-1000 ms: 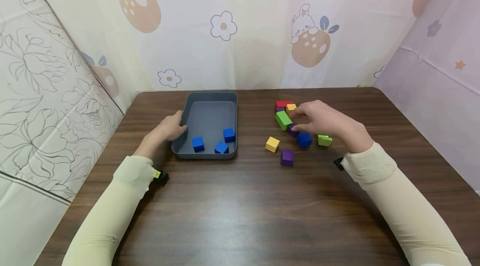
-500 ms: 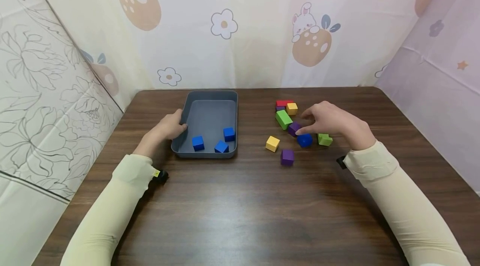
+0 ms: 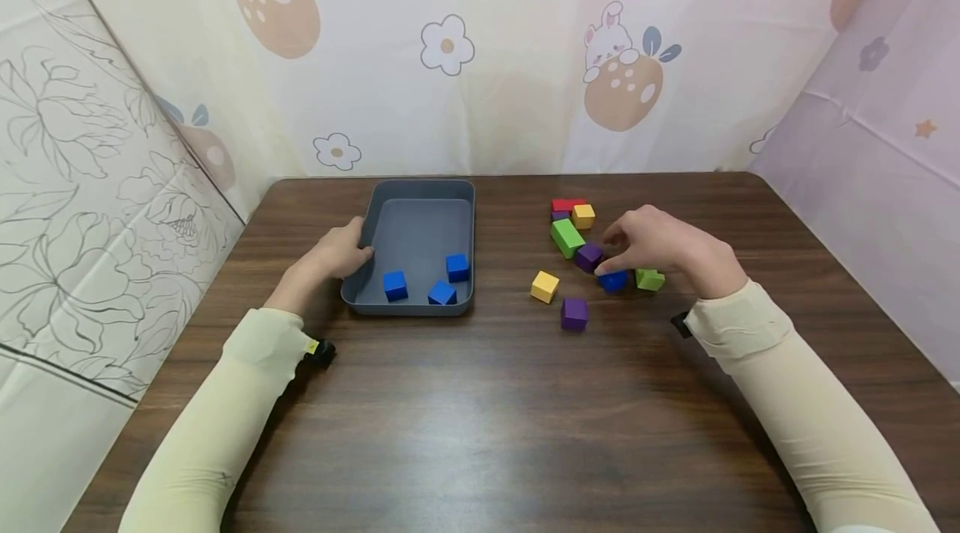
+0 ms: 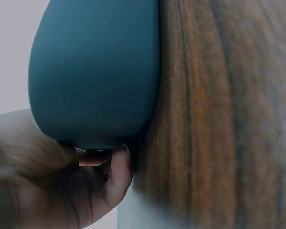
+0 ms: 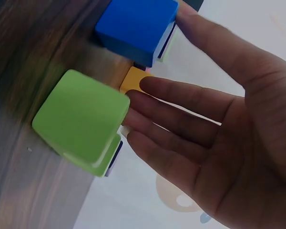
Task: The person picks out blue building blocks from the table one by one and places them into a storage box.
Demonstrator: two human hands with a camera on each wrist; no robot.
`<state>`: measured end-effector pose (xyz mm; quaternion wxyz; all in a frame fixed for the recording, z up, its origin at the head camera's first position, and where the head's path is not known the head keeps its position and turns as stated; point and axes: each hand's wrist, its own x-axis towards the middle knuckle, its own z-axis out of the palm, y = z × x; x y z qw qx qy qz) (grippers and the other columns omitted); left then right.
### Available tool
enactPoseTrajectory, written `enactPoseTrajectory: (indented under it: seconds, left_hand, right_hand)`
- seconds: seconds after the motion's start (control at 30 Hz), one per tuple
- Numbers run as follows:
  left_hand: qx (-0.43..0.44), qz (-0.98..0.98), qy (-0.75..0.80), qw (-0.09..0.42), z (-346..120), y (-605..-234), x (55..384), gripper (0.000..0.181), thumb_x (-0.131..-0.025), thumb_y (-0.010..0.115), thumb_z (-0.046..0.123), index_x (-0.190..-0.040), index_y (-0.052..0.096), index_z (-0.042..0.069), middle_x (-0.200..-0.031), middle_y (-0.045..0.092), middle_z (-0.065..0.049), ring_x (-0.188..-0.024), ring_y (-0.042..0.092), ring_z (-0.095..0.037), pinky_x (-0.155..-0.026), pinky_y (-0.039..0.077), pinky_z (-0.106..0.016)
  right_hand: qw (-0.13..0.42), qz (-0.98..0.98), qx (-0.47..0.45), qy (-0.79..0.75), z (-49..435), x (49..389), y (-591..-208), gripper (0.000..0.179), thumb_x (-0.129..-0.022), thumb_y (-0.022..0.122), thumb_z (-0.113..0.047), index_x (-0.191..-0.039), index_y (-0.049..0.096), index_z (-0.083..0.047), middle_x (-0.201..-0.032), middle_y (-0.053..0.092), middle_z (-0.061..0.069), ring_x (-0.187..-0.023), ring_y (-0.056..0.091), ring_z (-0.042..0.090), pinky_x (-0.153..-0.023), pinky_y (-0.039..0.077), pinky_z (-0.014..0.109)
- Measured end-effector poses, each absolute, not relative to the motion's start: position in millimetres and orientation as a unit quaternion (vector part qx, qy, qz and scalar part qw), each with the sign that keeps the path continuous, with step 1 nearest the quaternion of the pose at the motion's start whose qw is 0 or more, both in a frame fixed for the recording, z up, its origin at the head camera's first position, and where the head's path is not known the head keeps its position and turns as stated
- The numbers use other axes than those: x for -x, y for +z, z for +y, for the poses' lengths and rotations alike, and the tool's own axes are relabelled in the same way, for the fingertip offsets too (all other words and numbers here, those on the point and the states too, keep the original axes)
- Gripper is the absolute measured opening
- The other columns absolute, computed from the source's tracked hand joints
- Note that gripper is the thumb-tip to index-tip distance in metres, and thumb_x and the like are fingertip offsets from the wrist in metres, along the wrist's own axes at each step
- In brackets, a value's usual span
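Note:
On the left, my left hand [image 3: 339, 253] holds the left wall of a dark grey tray [image 3: 482, 248], thumb over the rim; the left wrist view shows the tray's outer wall [image 4: 93, 71] with curled fingers against it. Several blue blocks [image 3: 395, 286] lie in the tray's near part. My right hand [image 3: 660, 248] hovers over the loose blocks, fingers spread and slightly bent. Its thumb is at a blue block [image 5: 136, 28], partly hidden in the head view; contact is hard to tell. A light green block [image 5: 81, 119] lies beside it, below the fingers.
Around the right hand lie a purple block [image 3: 588, 257], a green block [image 3: 567, 238], a yellow block [image 3: 583, 217] and a red block [image 3: 567, 205]. Nearer me are another yellow block [image 3: 545, 287] and purple block [image 3: 574, 314]. A patterned curtain [image 3: 510, 99] hangs behind the table.
My right hand has drawn back to the right from the purple and yellow blocks, and its thumb has come to the blue block. My left hand and the tray stay put.

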<state>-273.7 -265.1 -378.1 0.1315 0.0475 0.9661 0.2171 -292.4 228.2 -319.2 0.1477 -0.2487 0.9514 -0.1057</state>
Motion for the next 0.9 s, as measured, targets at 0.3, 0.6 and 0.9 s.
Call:
enactPoseTrajectory:
  seconds: [0.3, 0.6, 0.9]
  left_hand:
    - [-0.044, 0.967, 0.212, 0.136, -263.9, -376.1, 272.7, 0.064, -0.112, 0.048, 0.015, -0.161, 0.018, -0.013, -0.156, 0.038, -0.041, -0.142, 0.047, -0.05, -0.114, 0.044, -0.06]
    - [-0.042, 0.965, 0.222, 0.132, -264.4, -375.7, 272.6, 0.064, -0.112, 0.048, 0.015, -0.162, 0.017, -0.011, -0.158, 0.036, -0.04, -0.144, 0.044, -0.05, -0.116, 0.042, -0.061]
    - [-0.049, 0.966, 0.216, 0.134, -265.2, -377.9, 273.4, 0.066, -0.111, 0.048, 0.015, -0.161, 0.016, -0.013, -0.157, 0.036, -0.041, -0.143, 0.045, -0.05, -0.116, 0.043, -0.061]
  right_hand:
    - [0.139, 0.953, 0.25, -0.099, 234.3, 296.4, -318.7, 0.058, -0.093, 0.084, -0.04, -0.126, 0.073, 0.006, -0.118, 0.075, 0.021, -0.107, 0.072, 0.034, -0.093, 0.06, 0.056]
    - [0.184, 0.941, 0.26, -0.113, 234.6, 296.7, -317.6, 0.064, -0.084, 0.091, -0.045, -0.124, 0.075, 0.002, -0.116, 0.077, 0.012, -0.104, 0.072, 0.027, -0.093, 0.061, 0.052]
    - [0.199, 0.938, 0.266, -0.098, 231.6, 294.7, -320.0, 0.05, -0.081, 0.095, -0.036, -0.115, 0.079, -0.003, -0.11, 0.076, 0.007, -0.1, 0.069, 0.023, -0.09, 0.06, 0.049]
